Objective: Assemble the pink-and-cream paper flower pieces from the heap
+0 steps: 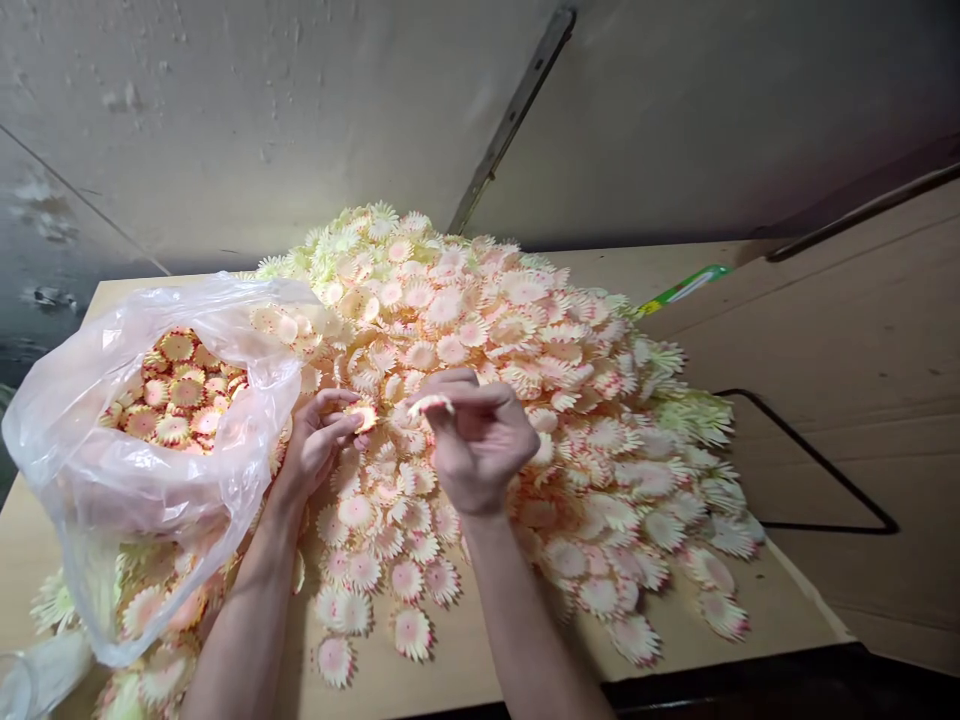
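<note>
My left hand (pixel 326 432) pinches a small artificial flower piece (pixel 364 415), cream with a red-tipped, toothed rim. Just to its right, my right hand (pixel 484 435) is closed with thumb and fingers on another pale flower piece (pixel 430 405), seen nearly edge-on. Both hands are above a large heap of pink and cream flower pieces (pixel 517 330) spread over the table. Left of my left hand, an open clear plastic bag (pixel 90 400) holds several smaller flower pieces (pixel 186 392) with darker red edges.
The wooden table (pixel 390 690) backs onto a grey wall (pixel 262 120) with a metal strip (pixel 514 120). A green and yellow packaged item (pixel 684 288) pokes out behind the heap. A bent black metal rod (pixel 825 460) lies against brown cardboard (pixel 862 370) at right. More flower pieces are below the bag.
</note>
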Demonstrator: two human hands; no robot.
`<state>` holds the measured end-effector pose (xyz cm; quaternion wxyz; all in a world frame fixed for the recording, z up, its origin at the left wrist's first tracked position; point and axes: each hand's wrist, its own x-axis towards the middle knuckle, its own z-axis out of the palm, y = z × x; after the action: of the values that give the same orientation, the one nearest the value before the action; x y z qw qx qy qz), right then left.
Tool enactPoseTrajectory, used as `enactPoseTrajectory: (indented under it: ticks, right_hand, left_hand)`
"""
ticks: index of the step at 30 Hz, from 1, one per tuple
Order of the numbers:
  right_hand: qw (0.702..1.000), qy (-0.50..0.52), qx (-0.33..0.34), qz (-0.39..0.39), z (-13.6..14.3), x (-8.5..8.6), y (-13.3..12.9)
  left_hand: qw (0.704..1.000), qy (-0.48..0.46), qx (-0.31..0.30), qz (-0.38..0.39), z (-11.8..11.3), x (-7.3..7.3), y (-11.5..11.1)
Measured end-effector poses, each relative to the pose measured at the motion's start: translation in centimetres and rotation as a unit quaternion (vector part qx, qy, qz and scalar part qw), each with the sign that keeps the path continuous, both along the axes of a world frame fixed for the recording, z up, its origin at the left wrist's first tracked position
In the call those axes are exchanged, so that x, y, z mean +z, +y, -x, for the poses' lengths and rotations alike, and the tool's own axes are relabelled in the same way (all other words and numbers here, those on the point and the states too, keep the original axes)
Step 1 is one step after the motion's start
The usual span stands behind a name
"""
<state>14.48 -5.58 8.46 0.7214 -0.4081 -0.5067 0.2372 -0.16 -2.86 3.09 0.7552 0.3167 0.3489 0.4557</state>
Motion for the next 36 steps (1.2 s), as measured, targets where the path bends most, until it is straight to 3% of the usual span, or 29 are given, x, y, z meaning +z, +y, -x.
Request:
enactPoseTrajectory:
  ticks: [2, 5, 8, 13, 19, 25, 36]
  right_hand:
    - [0.997, 0.044, -0.008, 0.07, -0.3, -0.1, 0.4]
    - [0.979, 0.079, 0.007, 0.189, -0.8, -1.7, 1.2]
    - [0.969, 0.073, 0.032, 0.232, -1.1, -3.3, 1.7]
    - [0.965, 0.011, 0.081, 0.25, -1.1, -3.7, 1.6]
    - [0.956, -0.014, 0.151, 0.252, -0.3, -3.1, 1.1]
    - [0.958, -0.037, 0.137, 0.248, -0.1, -2.8, 1.0]
    - [0.954, -0.013, 0.148, 0.262, -0.5, -3.6, 1.3]
  left_hand:
    - [1.0, 0.0, 0.0, 0.014, -0.1, 0.1, 0.0]
    - [0.999, -0.009, 0.028, 0.024, -0.2, 0.2, 0.1]
    - [0.999, -0.031, 0.043, 0.014, -0.1, 0.5, 0.2]
    - [0.998, -0.064, 0.019, -0.012, -0.1, 0.8, 0.2]
    - [0.996, 0.067, -0.004, -0.063, -0.2, 0.0, -0.1]
    - [0.99, 0.102, 0.008, -0.101, -0.2, -0.8, -0.2]
    - [0.977, 0.161, 0.021, -0.136, -0.4, 0.1, -0.4]
